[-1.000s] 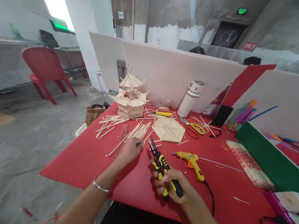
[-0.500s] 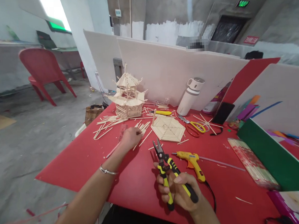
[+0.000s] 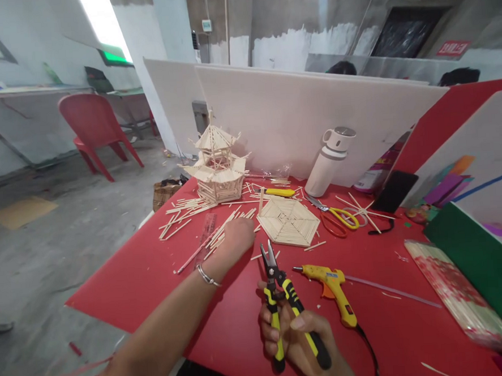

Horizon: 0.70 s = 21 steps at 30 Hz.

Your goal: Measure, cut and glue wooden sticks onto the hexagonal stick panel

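Note:
My right hand (image 3: 296, 335) is wrapped around the handles of black-and-yellow pliers (image 3: 272, 273), whose narrow jaws point up and stand apart. My left hand (image 3: 236, 239) is closed over the loose wooden sticks (image 3: 214, 248), left of the flat hexagonal stick panel (image 3: 290, 222). Its fingertips are turned away, so anything pinched in them is hidden. One short stick stands upright at the panel's left corner. Behind my left hand rises a small stick pagoda (image 3: 219, 167) with two tiers of roof. A yellow glue gun (image 3: 331, 285) lies right of the pliers.
Scissors (image 3: 340, 215), a yellow-handled cutter (image 3: 280, 192) and a white bottle (image 3: 326, 166) are at the back of the red table (image 3: 133, 286). A clear ruler (image 3: 206, 230) lies beside the sticks. Bagged sticks (image 3: 457, 289) lie at right, by a green box (image 3: 485, 264).
My left hand has moved a little right, away from the stick pile and toward the hexagonal panel. The pliers stay in my right hand with jaws apart. The view has shifted slightly.

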Each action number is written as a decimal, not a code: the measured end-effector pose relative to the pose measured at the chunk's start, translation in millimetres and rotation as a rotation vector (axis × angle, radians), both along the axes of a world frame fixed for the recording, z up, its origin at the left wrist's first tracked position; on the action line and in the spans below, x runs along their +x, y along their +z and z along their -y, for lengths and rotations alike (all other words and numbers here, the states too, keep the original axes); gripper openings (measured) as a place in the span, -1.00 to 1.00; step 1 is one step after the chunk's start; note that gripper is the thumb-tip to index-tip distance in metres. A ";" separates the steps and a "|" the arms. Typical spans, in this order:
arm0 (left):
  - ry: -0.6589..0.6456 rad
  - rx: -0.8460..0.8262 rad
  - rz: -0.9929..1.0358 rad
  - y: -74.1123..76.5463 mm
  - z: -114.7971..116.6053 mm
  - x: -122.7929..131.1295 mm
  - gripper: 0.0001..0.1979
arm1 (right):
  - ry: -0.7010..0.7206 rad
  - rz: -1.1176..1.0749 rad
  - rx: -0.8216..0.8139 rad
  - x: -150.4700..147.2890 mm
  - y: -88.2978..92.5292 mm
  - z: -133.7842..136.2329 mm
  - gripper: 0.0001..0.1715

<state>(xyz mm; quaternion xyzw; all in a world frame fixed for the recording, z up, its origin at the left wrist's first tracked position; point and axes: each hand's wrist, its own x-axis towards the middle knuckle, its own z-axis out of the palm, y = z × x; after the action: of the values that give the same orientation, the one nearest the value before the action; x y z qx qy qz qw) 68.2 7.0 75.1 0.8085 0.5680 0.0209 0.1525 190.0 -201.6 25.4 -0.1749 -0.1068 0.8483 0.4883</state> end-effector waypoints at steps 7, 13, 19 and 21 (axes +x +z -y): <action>0.165 0.027 0.108 6.6 -23.6 -56.6 -0.76 | -0.009 -0.032 -0.022 -1.3 0.7 -2.4 -0.22; 0.164 -0.022 0.123 1.0 -31.6 -82.1 -0.82 | 0.089 -0.124 -0.028 -17.2 27.4 -15.1 -0.37; 0.092 0.018 0.004 -2.5 -21.2 -65.7 -0.82 | -0.001 -0.143 0.059 -33.0 68.9 -48.5 -0.31; 0.087 0.029 -0.048 -5.2 -19.5 -61.7 -0.81 | 0.010 -0.133 0.033 -37.6 68.3 -56.0 -0.25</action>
<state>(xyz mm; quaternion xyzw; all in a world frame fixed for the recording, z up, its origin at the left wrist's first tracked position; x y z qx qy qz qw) 6.5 26.6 69.9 0.7855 0.6057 0.0163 0.1257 152.4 -145.6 93.7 -0.1097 -0.0891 0.8586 0.4927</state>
